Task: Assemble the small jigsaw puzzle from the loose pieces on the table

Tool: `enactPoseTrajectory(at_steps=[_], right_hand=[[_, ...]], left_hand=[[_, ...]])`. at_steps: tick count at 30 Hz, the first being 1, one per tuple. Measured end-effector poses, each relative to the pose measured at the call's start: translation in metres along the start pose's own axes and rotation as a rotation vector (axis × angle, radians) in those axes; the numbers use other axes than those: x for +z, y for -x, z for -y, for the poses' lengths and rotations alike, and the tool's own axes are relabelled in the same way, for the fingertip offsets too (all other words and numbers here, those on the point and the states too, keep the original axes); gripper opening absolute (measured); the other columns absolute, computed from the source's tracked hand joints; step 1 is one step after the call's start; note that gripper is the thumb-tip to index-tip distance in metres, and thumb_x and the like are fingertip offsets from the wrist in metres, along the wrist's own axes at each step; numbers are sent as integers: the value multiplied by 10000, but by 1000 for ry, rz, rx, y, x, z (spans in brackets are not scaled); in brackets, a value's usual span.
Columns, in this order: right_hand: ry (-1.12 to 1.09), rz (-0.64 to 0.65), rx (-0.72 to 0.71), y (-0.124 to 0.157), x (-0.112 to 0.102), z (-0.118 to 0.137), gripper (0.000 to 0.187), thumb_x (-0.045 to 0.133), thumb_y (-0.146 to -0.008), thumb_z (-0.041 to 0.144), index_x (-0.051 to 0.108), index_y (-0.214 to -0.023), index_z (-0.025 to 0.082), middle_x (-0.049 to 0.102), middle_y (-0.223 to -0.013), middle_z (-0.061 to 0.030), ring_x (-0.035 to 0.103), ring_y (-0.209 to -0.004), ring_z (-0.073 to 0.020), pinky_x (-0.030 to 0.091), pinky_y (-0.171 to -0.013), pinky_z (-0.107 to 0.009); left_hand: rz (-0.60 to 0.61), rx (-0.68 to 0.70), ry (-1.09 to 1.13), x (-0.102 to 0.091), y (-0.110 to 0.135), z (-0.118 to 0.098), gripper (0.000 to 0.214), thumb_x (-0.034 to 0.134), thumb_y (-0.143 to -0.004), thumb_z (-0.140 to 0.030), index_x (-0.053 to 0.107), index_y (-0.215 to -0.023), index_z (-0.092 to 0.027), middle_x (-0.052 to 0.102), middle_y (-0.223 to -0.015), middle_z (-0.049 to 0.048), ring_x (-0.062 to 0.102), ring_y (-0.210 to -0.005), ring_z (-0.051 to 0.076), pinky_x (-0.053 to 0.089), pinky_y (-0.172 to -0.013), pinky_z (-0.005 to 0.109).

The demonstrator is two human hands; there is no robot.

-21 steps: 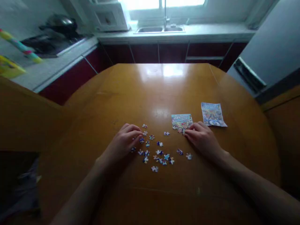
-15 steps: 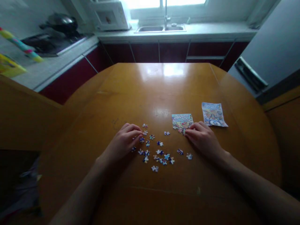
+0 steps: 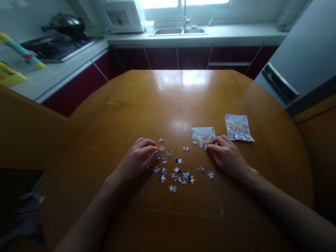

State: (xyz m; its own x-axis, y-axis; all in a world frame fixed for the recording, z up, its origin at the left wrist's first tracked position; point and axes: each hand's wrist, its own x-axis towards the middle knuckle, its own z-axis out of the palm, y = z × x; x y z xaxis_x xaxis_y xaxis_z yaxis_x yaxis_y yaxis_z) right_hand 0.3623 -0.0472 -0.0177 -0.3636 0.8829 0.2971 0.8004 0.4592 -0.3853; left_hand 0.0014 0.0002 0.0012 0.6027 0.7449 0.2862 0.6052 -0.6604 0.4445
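My right hand [image 3: 227, 152] rests at the lower right corner of a partly joined jigsaw puzzle [image 3: 203, 134], its thumb and fingertips pinched on a puzzle piece [image 3: 206, 147] at the ragged lower edge. The fingers partly cover that corner. Further left, my left hand [image 3: 140, 154] lies on the table with fingers loosely curled and the thumb a little apart from them. Beside its fingertips are loose pieces, among them a pale piece [image 3: 162, 148] and a dark blue one [image 3: 158, 156]. Several more loose puzzle pieces [image 3: 181, 180] lie scattered between the hands, some white or blue.
A creased picture sheet [image 3: 239, 127] lies right of the puzzle on the wooden table [image 3: 157, 105]. Beyond the table stand a counter with a sink [image 3: 168, 32], a white microwave [image 3: 122, 16] and a pan [image 3: 67, 24] on the stove. A fridge [image 3: 296, 45] is at the right.
The view has shifted very slightly. Both hands and the puzzle pieces stay in practically the same places.
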Motion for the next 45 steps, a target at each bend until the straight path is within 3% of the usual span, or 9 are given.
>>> enactPoseTrajectory(at_steps=[5,8,12,15,21,28,39,45], right_hand=[[-86,-102,52,-1,2,-2,250,491,-920,71,709,-948,191,629,-1000,-104,524,-983,-248,500,-864,-420],[-73,-81,41,-1,3,-4,267,493,-900,45,708,-923,202,621,-1008,-102,515,-986,-255,500,-854,-429],[-64,-25,23,-2,5,-3,283,487,-886,28,697,-901,218,618,-1018,-94,512,-981,-257,499,-845,-434],[-104,-77,15,-1,5,-3,297,471,-875,19,687,-921,218,619,-1007,-91,524,-977,-256,494,-838,-431],[-133,-247,92,2,3,-9,266,475,-880,54,682,-930,213,628,-952,-83,564,-950,-258,483,-827,-443],[-114,-282,111,4,1,-14,174,537,-903,150,691,-911,229,637,-936,-77,583,-932,-263,486,-813,-452],[-115,-304,125,3,-1,-18,150,559,-913,221,706,-888,246,649,-918,-74,600,-907,-264,484,-808,-458],[-128,-341,150,2,-2,-19,147,566,-916,225,707,-878,240,654,-916,-62,607,-928,-257,487,-852,-460]], left_hand=[[-26,-8,-9,0,0,0,133,602,-960,-257,732,-971,-230,685,-997,53,563,-944,209,484,-808,352],[-73,-35,-29,-3,0,1,127,607,-955,-252,728,-980,-222,685,-1007,55,564,-954,213,477,-824,355],[-213,-166,-114,-8,1,5,179,553,-980,-225,712,-1062,-221,688,-996,53,565,-958,221,461,-852,376],[-285,-258,-146,-9,2,12,209,524,-976,-188,713,-1060,-212,687,-977,54,567,-948,225,458,-846,381],[-178,-358,-132,-8,7,21,127,625,-907,-226,742,-956,-227,664,-954,52,572,-965,233,474,-858,386],[-95,-432,-104,-13,11,24,92,710,-864,-306,773,-850,-241,659,-930,60,570,-945,248,496,-843,432],[-93,-419,-61,-13,15,31,122,742,-828,-356,790,-817,-245,681,-910,68,605,-903,251,535,-821,446],[-29,-462,-48,-13,12,26,59,774,-797,-290,790,-821,-238,669,-942,62,597,-946,252,525,-866,451]])
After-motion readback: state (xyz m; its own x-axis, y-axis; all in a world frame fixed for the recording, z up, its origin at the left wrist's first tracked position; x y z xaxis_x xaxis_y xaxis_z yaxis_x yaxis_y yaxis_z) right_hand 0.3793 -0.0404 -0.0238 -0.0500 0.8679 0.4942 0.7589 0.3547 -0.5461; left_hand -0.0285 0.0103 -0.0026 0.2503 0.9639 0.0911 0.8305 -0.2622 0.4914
